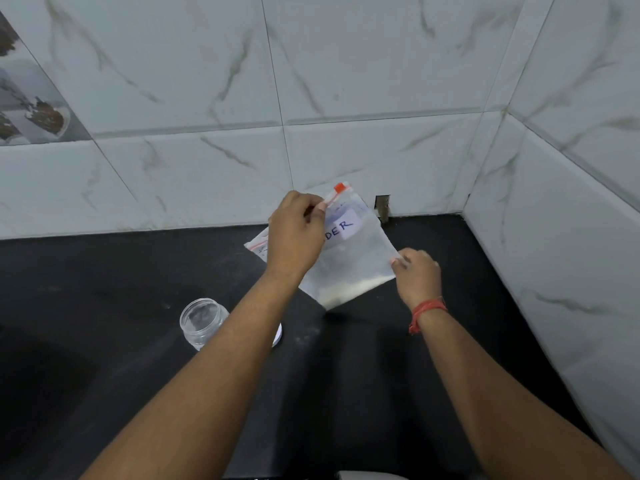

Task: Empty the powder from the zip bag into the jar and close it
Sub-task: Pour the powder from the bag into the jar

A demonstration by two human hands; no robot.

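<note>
A clear zip bag (353,258) with an orange slider and a white label hangs tilted above the black counter, white powder gathered in its lower corner. My left hand (296,237) pinches the bag's top edge along the zip strip. My right hand (417,275) grips the bag's right edge. An empty clear jar (202,322) stands open on the counter at the lower left, beside my left forearm. A white lid (278,336) lies on the counter, mostly hidden behind that forearm.
The black counter (104,306) runs into a corner of white marble tiled walls (207,98) at the back and right. A small notch (382,206) in the tiles sits behind the bag. A pale object (370,475) peeks in at the bottom edge.
</note>
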